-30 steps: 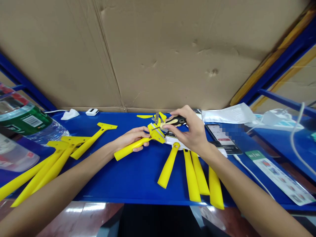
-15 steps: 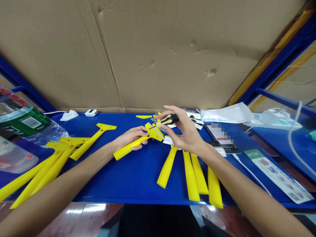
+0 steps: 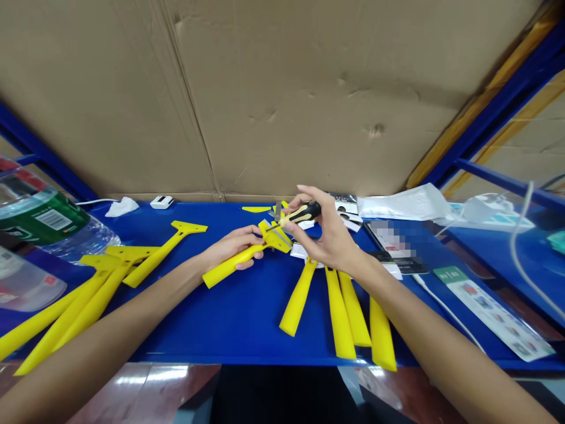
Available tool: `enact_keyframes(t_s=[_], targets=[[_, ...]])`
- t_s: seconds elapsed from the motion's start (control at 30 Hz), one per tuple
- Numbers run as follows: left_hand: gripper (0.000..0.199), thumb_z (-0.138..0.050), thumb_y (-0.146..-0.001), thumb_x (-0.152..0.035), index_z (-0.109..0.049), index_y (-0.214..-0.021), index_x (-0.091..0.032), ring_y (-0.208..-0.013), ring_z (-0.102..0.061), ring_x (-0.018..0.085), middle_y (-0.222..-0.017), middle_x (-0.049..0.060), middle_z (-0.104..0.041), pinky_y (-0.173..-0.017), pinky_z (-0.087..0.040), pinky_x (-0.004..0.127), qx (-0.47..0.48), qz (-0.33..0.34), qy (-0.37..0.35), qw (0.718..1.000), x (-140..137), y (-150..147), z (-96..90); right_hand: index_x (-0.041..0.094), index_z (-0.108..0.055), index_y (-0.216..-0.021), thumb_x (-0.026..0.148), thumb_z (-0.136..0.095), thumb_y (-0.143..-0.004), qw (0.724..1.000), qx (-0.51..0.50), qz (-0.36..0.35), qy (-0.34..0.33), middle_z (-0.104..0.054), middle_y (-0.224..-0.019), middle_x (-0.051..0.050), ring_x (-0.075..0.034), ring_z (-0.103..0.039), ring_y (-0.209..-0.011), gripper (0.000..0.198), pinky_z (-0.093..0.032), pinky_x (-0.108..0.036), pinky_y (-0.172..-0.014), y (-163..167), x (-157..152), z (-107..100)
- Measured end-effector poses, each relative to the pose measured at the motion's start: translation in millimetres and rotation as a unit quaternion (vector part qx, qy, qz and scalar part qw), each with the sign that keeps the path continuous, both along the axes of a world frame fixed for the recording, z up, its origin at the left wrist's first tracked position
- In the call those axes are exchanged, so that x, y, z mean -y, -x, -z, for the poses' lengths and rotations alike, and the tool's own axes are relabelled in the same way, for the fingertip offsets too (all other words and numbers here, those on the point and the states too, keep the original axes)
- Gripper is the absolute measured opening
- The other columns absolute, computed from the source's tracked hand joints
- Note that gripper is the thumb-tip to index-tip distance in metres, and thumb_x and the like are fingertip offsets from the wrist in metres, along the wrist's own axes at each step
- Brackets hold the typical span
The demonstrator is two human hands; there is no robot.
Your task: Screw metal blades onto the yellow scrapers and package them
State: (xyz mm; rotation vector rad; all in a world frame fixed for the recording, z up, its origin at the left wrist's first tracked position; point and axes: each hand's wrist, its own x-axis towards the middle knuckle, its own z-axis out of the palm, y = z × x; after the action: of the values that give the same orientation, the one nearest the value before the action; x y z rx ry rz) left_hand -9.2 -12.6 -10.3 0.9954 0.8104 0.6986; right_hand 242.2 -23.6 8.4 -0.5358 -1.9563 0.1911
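My left hand (image 3: 236, 247) is closed around the neck of a yellow scraper (image 3: 227, 266), whose handle slants down to the left. A pale metal strip shows along the scraper's wide head. In my right hand (image 3: 329, 235) is a screwdriver (image 3: 302, 214) with a black and cream handle, held by the fingertips. Its shaft points left and its tip meets the scraper's head; the exact contact spot is too small to make out. Several more yellow handles (image 3: 298, 300) lie below my right hand, their upper ends partly hidden by it.
Yellow scraper bodies (image 3: 117, 265) lie at the left, with one apart (image 3: 165, 253). A large bottle (image 3: 53, 212) lies beside them. On the right are a phone (image 3: 384, 241), a printed card (image 3: 489, 309), a white cable (image 3: 450, 312) and plastic packaging (image 3: 401, 202). Cardboard (image 3: 282, 100) walls the back.
The right fingers have shifted slightly around the screwdriver handle. The screwdriver tip stays at the scraper head, and the left hand keeps its hold. The whole view has moved a little.
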Motion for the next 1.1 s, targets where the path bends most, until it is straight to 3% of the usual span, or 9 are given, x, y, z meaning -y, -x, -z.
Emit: enact_keyframes(t_s=[0.1,0.23,0.4,0.57,0.7,0.77,0.9,1.03,1.1], targets=[[0.029,-0.081,-0.086,-0.02,-0.059,-0.106,-0.017,-0.051,-0.06,0.012,-0.084,0.005,-0.067,-0.031,-0.035,0.016,0.004,0.001,0.001,1.0,-0.9,1.2,0.8,0.032,-0.034,-0.161,0.025,-0.062,-0.106,1.0,0.002,-0.024,0.013,-0.061,-0.148,-0.015,-0.028,-0.069,-0.13,0.062,-0.061,-0.053,-0.109,0.5,0.8,0.3],[0.032,-0.083,-0.086,-0.022,-0.059,-0.108,-0.018,-0.049,-0.059,0.012,-0.079,0.003,-0.066,-0.031,-0.035,0.016,-0.001,0.016,-0.001,1.0,1.1,0.9,-0.8,0.032,-0.05,-0.145,0.024,-0.073,-0.1,0.998,-0.034,0.03,-0.041,-0.072,-0.116,-0.007,-0.026,-0.075,-0.107,0.051,-0.065,-0.05,-0.099,1.3,1.7,1.1],[0.033,-0.086,-0.084,-0.022,-0.061,-0.106,-0.017,-0.053,-0.062,0.013,-0.081,0.005,-0.067,-0.032,-0.036,0.016,0.005,0.009,-0.006,1.0,3.1,-1.3,-1.9,0.03,-0.043,-0.15,0.023,-0.067,-0.103,0.996,-0.08,-0.027,0.025,-0.062,-0.141,-0.013,-0.027,-0.074,-0.12,0.054,-0.064,-0.051,-0.102,1.7,2.5,-0.8],[0.033,-0.086,-0.083,-0.02,-0.061,-0.104,-0.017,-0.053,-0.063,0.014,-0.082,0.005,-0.067,-0.032,-0.035,0.016,0.011,0.005,-0.002,1.0,2.1,-1.2,-2.0,0.03,-0.06,-0.125,0.024,-0.078,-0.097,0.995,-0.083,0.035,-0.034,-0.074,-0.105,-0.004,-0.025,-0.078,-0.097,0.034,-0.067,-0.047,-0.091,-0.4,2.4,-4.3],[0.029,-0.084,-0.084,-0.019,-0.061,-0.102,-0.017,-0.054,-0.061,0.013,-0.082,0.005,-0.067,-0.031,-0.036,0.016,0.009,-0.005,-0.005,1.0,2.0,-1.2,-1.4,0.029,-0.048,-0.145,0.024,-0.067,-0.104,0.995,-0.084,-0.039,0.037,-0.064,-0.147,-0.013,-0.027,-0.07,-0.132,0.045,-0.064,-0.049,-0.104,-0.5,3.2,-3.7],[0.029,-0.084,-0.084,-0.019,-0.062,-0.103,-0.017,-0.056,-0.061,0.013,-0.082,0.004,-0.066,-0.031,-0.036,0.015,0.015,-0.013,-0.012,1.0,1.4,-1.3,0.0,0.029,-0.048,-0.147,0.025,-0.068,-0.104,0.993,-0.089,-0.049,0.052,-0.067,-0.144,-0.012,-0.027,-0.071,-0.13,0.047,-0.066,-0.046,-0.098,0.4,2.9,-1.2],[0.03,-0.083,-0.083,-0.018,-0.063,-0.105,-0.017,-0.057,-0.063,0.014,-0.084,0.004,-0.066,-0.03,-0.035,0.015,0.014,-0.017,-0.005,1.0,-0.1,-1.2,2.8,0.029,-0.057,-0.132,0.027,-0.079,-0.097,0.995,-0.098,0.021,0.003,-0.074,-0.111,-0.005,-0.024,-0.079,-0.102,0.041,-0.067,-0.043,-0.091,1.1,0.8,2.5],[0.029,-0.083,-0.084,-0.017,-0.063,-0.105,-0.016,-0.059,-0.064,0.014,-0.086,0.005,-0.066,-0.032,-0.036,0.015,0.021,-0.02,-0.003,1.0,-2.0,0.3,4.2,0.03,-0.044,-0.147,0.031,-0.07,-0.103,0.996,-0.078,-0.032,0.043,-0.062,-0.146,-0.014,-0.028,-0.071,-0.127,0.051,-0.064,-0.049,-0.104,1.0,0.5,0.8],[0.03,-0.083,-0.084,-0.016,-0.064,-0.106,-0.016,-0.06,-0.064,0.014,-0.086,0.005,-0.065,-0.032,-0.035,0.015,0.024,-0.027,-0.003,0.999,-3.2,1.3,4.7,0.029,-0.05,-0.143,0.032,-0.07,-0.103,0.996,-0.076,-0.027,0.043,-0.068,-0.139,-0.012,-0.027,-0.074,-0.12,0.045,-0.065,-0.048,-0.099,0.5,0.7,-0.8]])
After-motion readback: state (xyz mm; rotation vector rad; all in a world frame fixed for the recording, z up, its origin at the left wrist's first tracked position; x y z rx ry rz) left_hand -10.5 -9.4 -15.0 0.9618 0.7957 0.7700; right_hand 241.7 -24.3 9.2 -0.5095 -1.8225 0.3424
